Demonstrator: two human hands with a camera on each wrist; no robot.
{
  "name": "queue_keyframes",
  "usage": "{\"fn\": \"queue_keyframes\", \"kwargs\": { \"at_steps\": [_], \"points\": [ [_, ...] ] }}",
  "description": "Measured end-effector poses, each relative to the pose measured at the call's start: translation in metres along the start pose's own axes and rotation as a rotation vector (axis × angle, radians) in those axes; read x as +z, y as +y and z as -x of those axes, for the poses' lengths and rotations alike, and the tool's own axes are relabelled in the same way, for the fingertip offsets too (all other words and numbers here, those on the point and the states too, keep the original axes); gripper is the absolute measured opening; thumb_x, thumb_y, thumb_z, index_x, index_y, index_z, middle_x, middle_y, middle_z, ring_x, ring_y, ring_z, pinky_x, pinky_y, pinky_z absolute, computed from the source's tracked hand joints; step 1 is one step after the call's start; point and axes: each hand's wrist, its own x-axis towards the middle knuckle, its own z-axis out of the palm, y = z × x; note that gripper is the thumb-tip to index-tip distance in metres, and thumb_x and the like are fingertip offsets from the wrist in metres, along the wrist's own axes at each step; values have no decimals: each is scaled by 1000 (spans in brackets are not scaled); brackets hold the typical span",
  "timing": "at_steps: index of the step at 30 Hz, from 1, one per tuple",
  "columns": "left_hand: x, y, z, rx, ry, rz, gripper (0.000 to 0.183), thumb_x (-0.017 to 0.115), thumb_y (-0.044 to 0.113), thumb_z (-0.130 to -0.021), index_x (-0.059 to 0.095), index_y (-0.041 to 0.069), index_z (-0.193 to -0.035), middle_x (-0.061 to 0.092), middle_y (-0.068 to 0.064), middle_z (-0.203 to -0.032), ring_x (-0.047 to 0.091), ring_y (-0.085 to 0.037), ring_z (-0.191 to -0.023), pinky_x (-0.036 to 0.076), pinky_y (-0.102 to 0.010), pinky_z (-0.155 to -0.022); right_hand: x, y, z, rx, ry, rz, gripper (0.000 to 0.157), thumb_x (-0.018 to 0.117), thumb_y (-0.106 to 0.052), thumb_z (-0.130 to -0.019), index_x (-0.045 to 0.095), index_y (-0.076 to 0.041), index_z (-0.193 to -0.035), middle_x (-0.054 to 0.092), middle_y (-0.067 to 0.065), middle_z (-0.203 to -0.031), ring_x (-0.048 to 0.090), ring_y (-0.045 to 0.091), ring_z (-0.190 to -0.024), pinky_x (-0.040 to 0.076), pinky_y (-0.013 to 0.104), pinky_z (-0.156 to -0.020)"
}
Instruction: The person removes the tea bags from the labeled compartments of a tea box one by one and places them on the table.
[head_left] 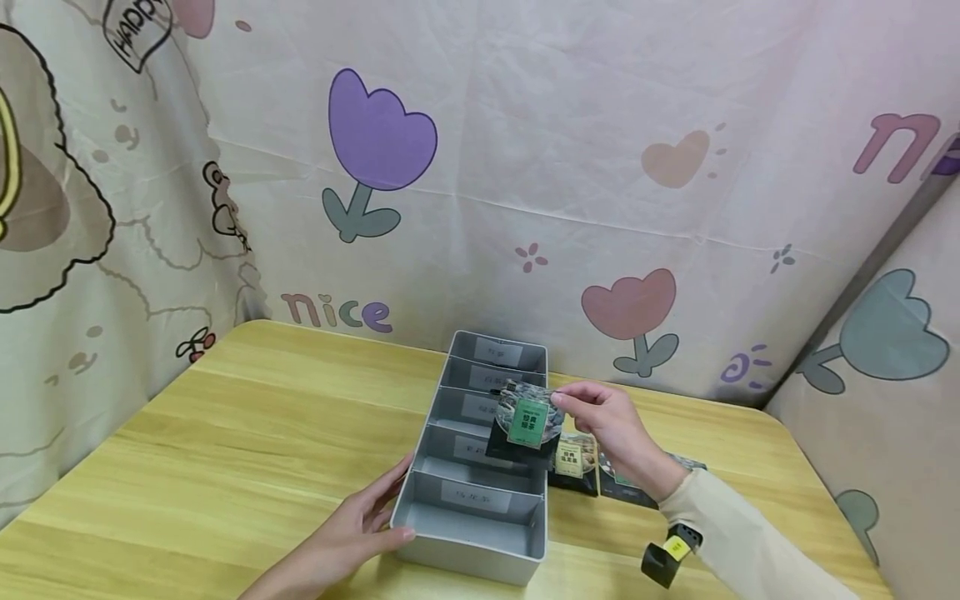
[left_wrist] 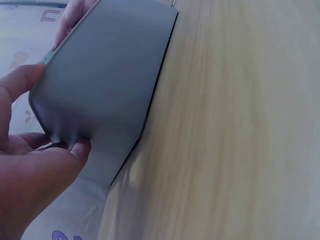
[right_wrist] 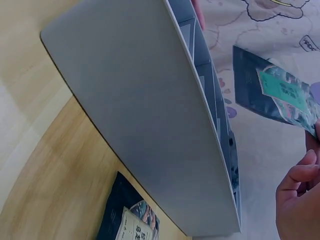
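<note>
My right hand (head_left: pixel 611 421) pinches a black tea packet (head_left: pixel 528 423) with a green label by its upper right corner. The packet hangs over the middle of a long grey divided box (head_left: pixel 468 557); in the right wrist view the same packet (right_wrist: pixel 285 92) is above the rim. White paper labels mark the dividers. My left hand (head_left: pixel 348 529) holds the box's near left corner, thumb at the front rim and fingers along the left side. The left wrist view shows this hand (left_wrist: pixel 42 170) gripping the grey wall.
Right of the box lies a packet with a yellow label (head_left: pixel 572 462). Another dark packet (head_left: pixel 628 492) beside it is partly hidden under my right forearm. Some dark packaging (right_wrist: pixel 233 162) shows inside the box. A printed curtain (head_left: pixel 487 167) hangs behind the wooden table (head_left: pixel 225 433).
</note>
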Motion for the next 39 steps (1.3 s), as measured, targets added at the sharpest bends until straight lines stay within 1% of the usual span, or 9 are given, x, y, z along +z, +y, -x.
{"fn": "queue_keyframes", "kwargs": {
  "at_steps": [4, 9, 12, 17, 21, 24, 29, 36, 39],
  "points": [
    [-1, -1, 0, -3, 4, -15, 81, 62, 7, -94, 8, 3, -155, 6, -28, -156, 21, -15, -138, 24, -8, -103, -4, 2, 1, -12, 21, 24, 10, 71, -11, -88, 72, -4, -95, 62, -1, -87, 48, 13, -70, 44, 23, -63],
    [-2, -2, 0, 10, -4, -15, 81, 61, 6, -94, 7, 0, -154, 7, -31, -155, 15, -41, -139, 25, -8, -102, -11, 7, 4, -32, 30, 54, 13, 72, -10, -87, 73, -1, -97, 59, 0, -79, 43, 14, -62, 41, 24, -59],
    [-2, -3, 1, 33, -12, -9, 80, 60, 5, -95, 6, -1, -154, 7, -33, -154, 14, -48, -138, 26, -7, -101, -18, 9, 6, -34, 28, 58, 8, 73, -10, -86, 72, -5, -92, 56, -1, -74, 41, 14, -60, 39, 25, -56],
    [-1, -2, 0, 12, -3, -4, 80, 60, 6, -94, 7, 0, -154, 6, -31, -155, 15, -41, -139, 25, -8, -102, -34, 12, 6, -44, 71, 52, 4, 72, -9, -87, 69, -11, -87, 58, -4, -73, 43, 12, -62, 39, 24, -57],
    [-1, -1, -1, -14, 6, -1, 81, 61, 7, -94, 7, 1, -154, 5, -29, -156, 23, -14, -138, 25, -8, -102, -57, 20, 4, -44, 137, 54, 3, 71, -11, -89, 69, -11, -87, 59, -6, -73, 44, 9, -61, 41, 21, -56],
    [-1, -2, -1, -11, 4, 3, 82, 61, 6, -94, 7, 2, -154, 5, -28, -156, 28, 8, -128, 24, -8, -103, -79, 27, 3, -5, 175, 65, 5, 71, -16, -89, 69, -18, -85, 61, -8, -75, 48, 8, -65, 45, 20, -60],
    [-2, -1, -1, 5, 0, 8, 81, 60, 6, -94, 7, 2, -155, 5, -28, -156, 29, 9, -128, 24, -8, -103, -119, 36, 4, 39, 220, 91, 10, 69, -22, -91, 69, -29, -83, 63, -14, -80, 54, 4, -76, 48, 19, -67],
    [-1, 0, -2, -25, 5, 2, 80, 60, 7, -95, 9, 6, -155, 7, -25, -157, 16, -20, -140, 24, -8, -103, -167, 42, 12, -9, 264, -35, 13, 68, -15, -91, 75, -23, -84, 66, -11, -81, 57, 4, -73, 51, 18, -63],
    [-1, 1, -2, -26, 10, -1, 80, 61, 8, -94, 9, 6, -156, 7, -24, -157, 16, -19, -140, 23, -8, -103, -186, 48, 14, 24, 271, -15, 13, 68, -16, -92, 76, -24, -83, 65, -13, -82, 56, 3, -74, 50, 18, -63]
  ]
}}
